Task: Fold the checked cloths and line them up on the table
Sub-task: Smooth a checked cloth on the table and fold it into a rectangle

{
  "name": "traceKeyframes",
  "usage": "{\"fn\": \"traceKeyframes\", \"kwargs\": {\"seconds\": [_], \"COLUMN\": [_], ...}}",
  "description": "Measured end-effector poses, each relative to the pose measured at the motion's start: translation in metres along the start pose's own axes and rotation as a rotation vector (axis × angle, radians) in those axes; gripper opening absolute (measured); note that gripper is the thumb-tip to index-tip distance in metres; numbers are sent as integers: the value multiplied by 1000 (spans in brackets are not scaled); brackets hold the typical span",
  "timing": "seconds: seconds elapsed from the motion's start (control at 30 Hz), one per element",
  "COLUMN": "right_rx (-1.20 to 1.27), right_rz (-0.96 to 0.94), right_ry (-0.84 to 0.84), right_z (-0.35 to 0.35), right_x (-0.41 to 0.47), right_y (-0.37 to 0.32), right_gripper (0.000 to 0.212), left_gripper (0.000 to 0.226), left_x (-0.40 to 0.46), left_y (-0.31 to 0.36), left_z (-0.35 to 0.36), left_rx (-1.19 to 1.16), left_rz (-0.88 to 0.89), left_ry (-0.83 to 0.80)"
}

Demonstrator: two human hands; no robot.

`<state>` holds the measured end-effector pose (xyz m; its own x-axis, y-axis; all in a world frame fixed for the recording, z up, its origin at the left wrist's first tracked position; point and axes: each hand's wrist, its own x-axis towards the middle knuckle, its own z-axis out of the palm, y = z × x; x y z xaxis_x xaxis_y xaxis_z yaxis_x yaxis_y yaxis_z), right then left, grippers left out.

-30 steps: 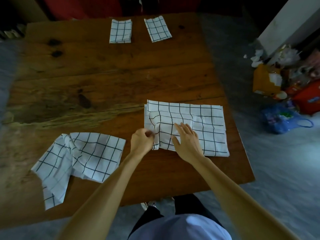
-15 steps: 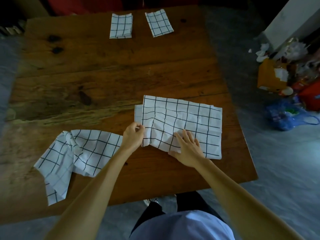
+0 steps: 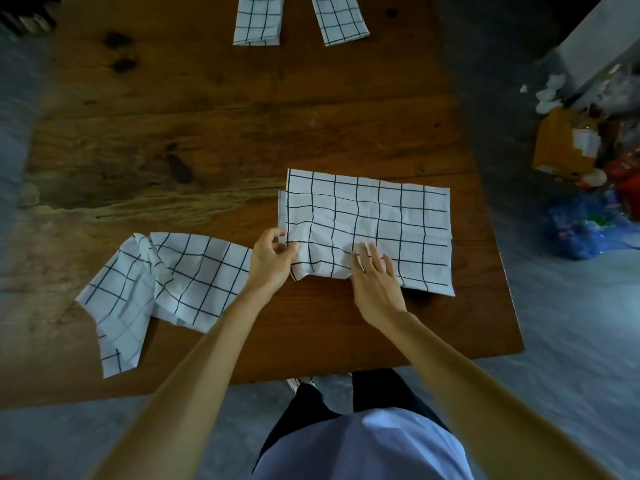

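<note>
1. The half-folded cloth lies flat on the desk, right in front of you and a bit to your right.
2. Its long side runs from left to right across you.
3. Your left hand is at the cloth's left end. Its fingers are curled and pinch the near left corner.
4. Your right hand lies flat on the cloth's near edge, close to the middle. Its fingers are straight and press down. It holds nothing.
5. So the left end is the one to lift, I think. It could go over to the right end, which is far from both hands.
6. The crumpled cloth waits on your left, just beside your left hand.
7. Two folded cloths sit side by side at the far edge.
</note>
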<state>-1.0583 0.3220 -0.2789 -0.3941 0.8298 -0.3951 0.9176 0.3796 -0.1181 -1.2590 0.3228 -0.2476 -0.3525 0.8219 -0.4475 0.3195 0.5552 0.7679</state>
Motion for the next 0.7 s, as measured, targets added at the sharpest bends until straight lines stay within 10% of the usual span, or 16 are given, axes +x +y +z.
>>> {"fn": "traceKeyframes", "kwargs": {"seconds": [0.7], "right_rx": [231], "right_rz": [94], "right_ry": [135], "right_z": [-6], "right_x": [-5], "right_y": [20], "right_gripper": [42], "left_gripper": [87], "left_x": [-27], "left_y": [-9], "left_z": [-9], "left_rx": [-59], "left_rz": [-9], "left_ry": [-165]}}
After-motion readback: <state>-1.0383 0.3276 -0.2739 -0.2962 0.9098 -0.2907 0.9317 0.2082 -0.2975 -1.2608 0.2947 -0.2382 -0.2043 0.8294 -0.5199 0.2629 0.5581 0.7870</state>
